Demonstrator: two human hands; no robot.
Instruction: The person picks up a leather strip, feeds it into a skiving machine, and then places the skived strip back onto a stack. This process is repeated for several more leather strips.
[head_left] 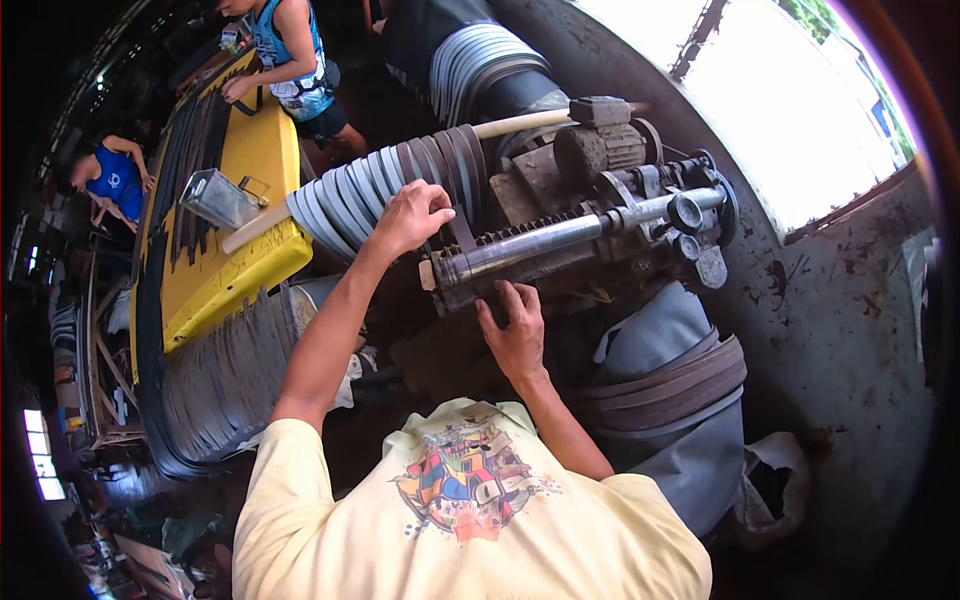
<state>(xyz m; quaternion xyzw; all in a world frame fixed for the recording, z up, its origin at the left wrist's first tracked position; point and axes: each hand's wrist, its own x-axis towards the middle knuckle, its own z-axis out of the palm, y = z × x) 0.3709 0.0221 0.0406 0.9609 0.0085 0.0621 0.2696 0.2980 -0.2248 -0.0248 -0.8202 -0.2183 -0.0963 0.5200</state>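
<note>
My left hand [412, 215] is closed, its fingers bent down beside grey and brown strips [410, 168] looped over a pale pole [520, 123]; what it grips, if anything, is hidden. Just right of that hand, a dark strip [461, 228] runs down to the machine's metal roller [540, 245]. My right hand [517, 335] is below the near end of the roller, thumb and fingers apart, with nothing visible between them. A toothed or coiled bar [530, 227] lies behind the roller. The machine's motor [605, 148] is at its back.
A yellow table [250, 150] at the left bears dark strips and a clear container [217, 198]. One person [290, 60] stands behind it, another [115, 180] is farther left. Rolled grey sheet with brown bands [660, 400] is at the right, near a wall [830, 300]. More strips [220, 385] hang lower left.
</note>
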